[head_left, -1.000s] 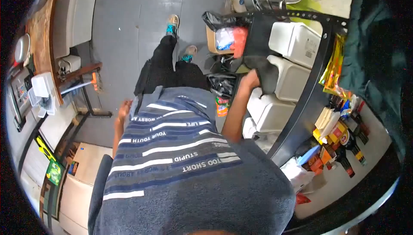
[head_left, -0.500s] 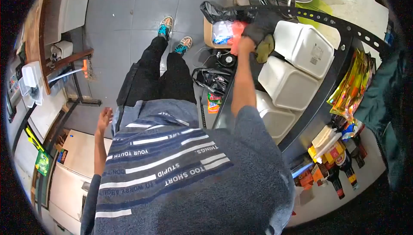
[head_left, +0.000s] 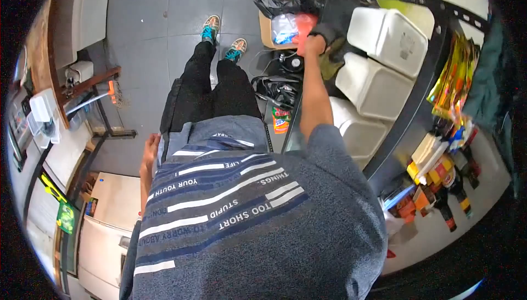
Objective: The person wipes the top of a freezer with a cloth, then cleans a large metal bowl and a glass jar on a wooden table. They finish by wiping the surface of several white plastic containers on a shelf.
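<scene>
My right hand (head_left: 314, 45) is closed on a dark cloth (head_left: 329, 32) on the shelf to the right. An olive-green cloth (head_left: 331, 64) lies crumpled just beside it. Close to the fingers is a red plastic bag (head_left: 305, 25), in a cardboard box (head_left: 267, 31) with clear and blue packaging. Several white plastic containers (head_left: 374, 86) lie to the right of my right hand. My left hand (head_left: 150, 150) hangs near my left hip, fingers loosely extended, holding nothing I can see.
A black perforated metal shelf frame (head_left: 406, 2) runs along the right. Bottles (head_left: 443, 208) and shiny yellow packets (head_left: 453, 77) stand beyond it. Below are a black plastic bag (head_left: 277, 88) and a red-green packet (head_left: 280, 120). A wooden-edged table (head_left: 93, 83) is at left.
My right hand has moved slightly up in view with the dark cloth, partly covering the olive-green one. My left hand has come closer to my hip. The view has shifted a little.
</scene>
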A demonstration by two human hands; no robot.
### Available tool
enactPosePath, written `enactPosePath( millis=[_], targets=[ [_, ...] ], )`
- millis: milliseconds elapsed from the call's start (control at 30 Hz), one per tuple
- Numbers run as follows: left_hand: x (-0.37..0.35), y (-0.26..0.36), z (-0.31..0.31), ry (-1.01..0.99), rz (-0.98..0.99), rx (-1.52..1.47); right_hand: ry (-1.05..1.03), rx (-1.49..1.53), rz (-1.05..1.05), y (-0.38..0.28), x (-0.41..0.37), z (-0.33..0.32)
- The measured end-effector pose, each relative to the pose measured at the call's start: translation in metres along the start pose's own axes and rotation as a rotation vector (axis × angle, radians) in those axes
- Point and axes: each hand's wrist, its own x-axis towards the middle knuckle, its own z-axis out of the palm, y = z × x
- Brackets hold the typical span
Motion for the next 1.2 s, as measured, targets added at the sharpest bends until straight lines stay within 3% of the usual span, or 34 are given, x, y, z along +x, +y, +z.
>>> enactPosePath(
  millis=[100,167,233,300,433,500,567,600,633,767,867,933,1000,1033,1100,1167,1200],
  targets=[
    [-0.006,0.006,-0.011,-0.071,-0.114,0.059,0.087,-0.021,-0.182,0.025,-0.02,-0.004],
    [-0.009,0.009,-0.014,-0.053,-0.22,-0.147,0.269,0.149,0.088,0.017,-0.084,-0.032],
    [-0.009,0.01,-0.016,-0.055,-0.276,-0.244,0.154,0.012,0.191,0.048,-0.153,-0.015],
    [-0.009,0.015,-0.01,-0.018,-0.265,-0.28,0.209,0.078,0.347,0.063,-0.202,-0.006],
    [0.0,0.008,-0.005,-0.043,-0.241,-0.271,0.26,0.113,0.375,0.062,-0.211,0.002],
    [0.002,0.001,-0.001,-0.065,-0.228,-0.256,0.35,0.159,0.169,0.055,-0.178,0.0],
    [0.005,-0.01,-0.005,-0.096,0.006,-0.128,0.247,0.184,0.191,0.036,-0.137,-0.017],
    [0.007,-0.014,-0.007,-0.113,0.122,-0.06,0.23,0.18,0.107,0.031,-0.116,-0.025],
    [0.008,-0.016,-0.011,-0.115,0.123,-0.047,0.211,0.175,0.028,0.031,-0.101,-0.029],
    [0.013,-0.03,-0.034,-0.059,-0.114,-0.19,0.087,0.263,0.167,0.046,-0.094,-0.031],
    [0.035,-0.044,-0.054,-0.161,-0.182,-0.117,0.423,0.063,-0.154,0.077,-0.157,-0.016],
    [0.049,-0.039,-0.051,-0.148,-0.201,-0.103,0.345,0.096,0.069,0.125,-0.222,0.041],
    [0.053,-0.033,-0.053,-0.1,-0.264,-0.105,0.124,-0.096,0.326,0.145,-0.281,0.056],
    [0.053,-0.022,-0.053,-0.094,-0.257,-0.095,0.124,-0.085,0.333,0.144,-0.289,0.051],
    [0.051,0.01,-0.05,-0.087,-0.192,-0.027,-0.168,-0.24,0.59,0.147,-0.287,0.042],
    [0.05,0.012,-0.057,-0.086,-0.172,0.026,-0.206,0.146,0.882,0.167,-0.256,0.071],
    [0.06,0.004,-0.066,-0.111,-0.171,0.02,-0.087,0.081,0.697,0.145,-0.242,0.057]
  ],
)
